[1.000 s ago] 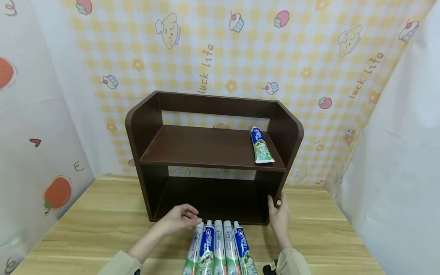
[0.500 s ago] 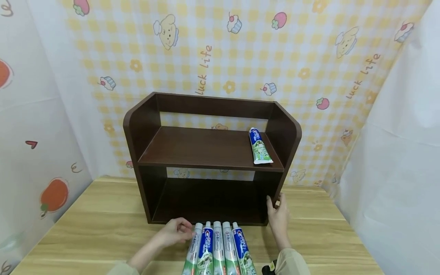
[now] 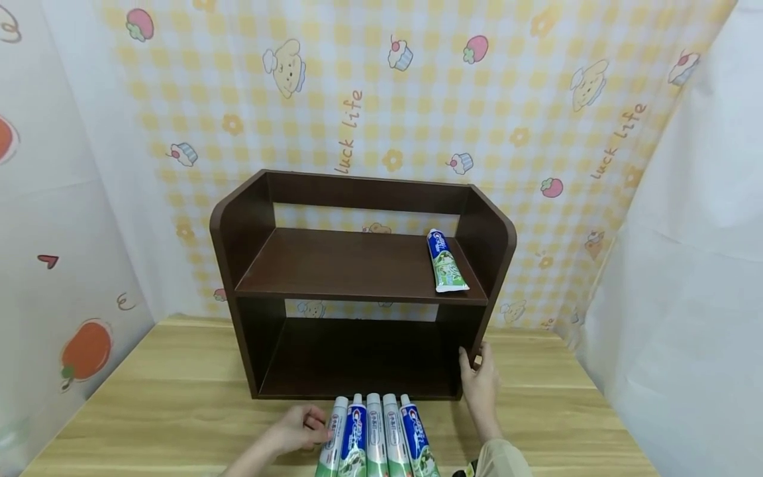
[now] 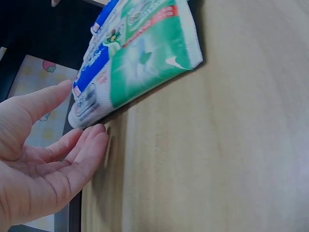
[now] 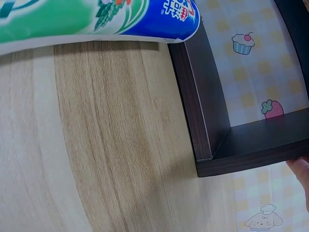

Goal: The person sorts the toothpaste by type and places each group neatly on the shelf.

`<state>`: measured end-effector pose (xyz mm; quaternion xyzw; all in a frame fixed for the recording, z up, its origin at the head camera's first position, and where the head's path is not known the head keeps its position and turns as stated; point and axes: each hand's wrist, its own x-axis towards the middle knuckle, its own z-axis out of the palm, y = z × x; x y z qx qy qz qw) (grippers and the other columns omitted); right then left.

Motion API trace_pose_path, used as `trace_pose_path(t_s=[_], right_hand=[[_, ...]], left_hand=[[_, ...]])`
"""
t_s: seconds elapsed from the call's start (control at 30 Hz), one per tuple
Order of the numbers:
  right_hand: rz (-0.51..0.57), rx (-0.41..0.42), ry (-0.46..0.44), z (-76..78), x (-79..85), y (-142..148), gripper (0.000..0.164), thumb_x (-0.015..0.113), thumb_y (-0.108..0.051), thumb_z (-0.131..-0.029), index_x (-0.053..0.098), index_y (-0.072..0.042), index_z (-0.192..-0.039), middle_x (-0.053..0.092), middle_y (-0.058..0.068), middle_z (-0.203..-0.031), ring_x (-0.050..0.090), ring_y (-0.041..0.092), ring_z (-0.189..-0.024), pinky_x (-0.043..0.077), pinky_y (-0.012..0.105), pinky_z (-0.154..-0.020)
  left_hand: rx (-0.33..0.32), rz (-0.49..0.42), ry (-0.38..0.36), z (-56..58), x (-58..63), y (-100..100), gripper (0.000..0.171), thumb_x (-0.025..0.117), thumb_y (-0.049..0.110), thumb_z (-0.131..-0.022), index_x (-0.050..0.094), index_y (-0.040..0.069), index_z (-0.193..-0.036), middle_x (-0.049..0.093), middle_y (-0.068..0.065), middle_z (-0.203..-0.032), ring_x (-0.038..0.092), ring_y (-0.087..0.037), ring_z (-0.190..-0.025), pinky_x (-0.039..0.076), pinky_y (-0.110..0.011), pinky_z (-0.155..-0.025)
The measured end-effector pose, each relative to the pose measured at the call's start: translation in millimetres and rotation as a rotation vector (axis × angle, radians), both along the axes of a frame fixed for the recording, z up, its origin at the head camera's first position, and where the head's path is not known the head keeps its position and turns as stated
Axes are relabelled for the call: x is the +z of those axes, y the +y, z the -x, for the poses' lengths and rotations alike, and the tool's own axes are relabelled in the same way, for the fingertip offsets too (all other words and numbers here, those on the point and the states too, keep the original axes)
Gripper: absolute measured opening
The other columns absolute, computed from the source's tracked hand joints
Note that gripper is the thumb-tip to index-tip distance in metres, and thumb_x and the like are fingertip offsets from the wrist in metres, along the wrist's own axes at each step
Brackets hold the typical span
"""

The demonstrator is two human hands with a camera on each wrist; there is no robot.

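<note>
Several toothpaste tubes lie side by side on the table, caps toward a dark brown two-tier shelf [image 3: 363, 297]. My left hand [image 3: 297, 429] is at the leftmost tube, a white and green one [image 3: 334, 434], with relaxed fingers at its cap end. In the left wrist view, that hand [image 4: 48, 169] has its thumb and fingers apart around the white tube's end [image 4: 96, 104]. My right hand [image 3: 480, 384] grips the shelf's right side panel, thumb inside and fingers outside. The right wrist view shows only part of this hand [image 5: 300, 175] at the panel edge.
One blue and green toothpaste tube [image 3: 446, 264] lies on the upper tier at the right. A blue toothpaste tube [image 3: 419, 437] ends the row nearest my right hand. Behind the wooden table [image 3: 179, 384] hangs a yellow checked cloth [image 3: 334, 99].
My left hand has drawn back and down from above the caps to the left side of the leftmost tube. My right hand keeps its grip on the shelf. The head view has tilted slightly upward.
</note>
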<state>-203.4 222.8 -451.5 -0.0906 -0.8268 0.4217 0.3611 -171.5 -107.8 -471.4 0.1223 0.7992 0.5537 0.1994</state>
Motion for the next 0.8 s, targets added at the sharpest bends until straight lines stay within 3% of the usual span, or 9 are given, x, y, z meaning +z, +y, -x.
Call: trace_pose_path(t_s=[0.23,0.57,0.8], right_hand=[[0.015,-0.001,-0.028,-0.9,-3.3,-0.1,0.018,0.058,-0.016,-0.089,0.051,-0.005,-0.1,0.06,0.021,-0.1,0.064,0.041,-0.082,0.054,0.046,-0.066],[0.004,-0.011,0.004,-0.9,-3.1,-1.0,0.016,0.059,-0.014,-0.088,0.051,-0.005,-0.098,0.06,0.021,-0.099,0.064,0.043,-0.079,0.054,0.045,-0.061],[-0.005,-0.009,0.021,-0.9,-2.6,-2.1,0.016,0.059,-0.014,-0.088,0.051,-0.005,-0.098,0.06,0.021,-0.098,0.064,0.042,-0.078,0.054,0.045,-0.06]], left_hand=[[-0.022,-0.015,-0.015,-4.5,-9.1,1.2,0.041,0.07,0.009,-0.076,0.049,-0.015,-0.102,0.055,-0.014,-0.088,0.054,-0.016,-0.078,0.053,-0.032,-0.069],[-0.003,0.008,-0.037,-12.5,-4.6,12.5,0.046,0.072,0.001,-0.07,0.047,-0.013,-0.107,0.053,-0.014,-0.093,0.054,-0.018,-0.083,0.05,-0.036,-0.076],[0.063,0.137,-0.051,-16.2,0.8,20.0,0.039,0.073,0.002,-0.069,0.05,-0.006,-0.1,0.054,-0.01,-0.087,0.054,-0.019,-0.081,0.049,-0.036,-0.071]])
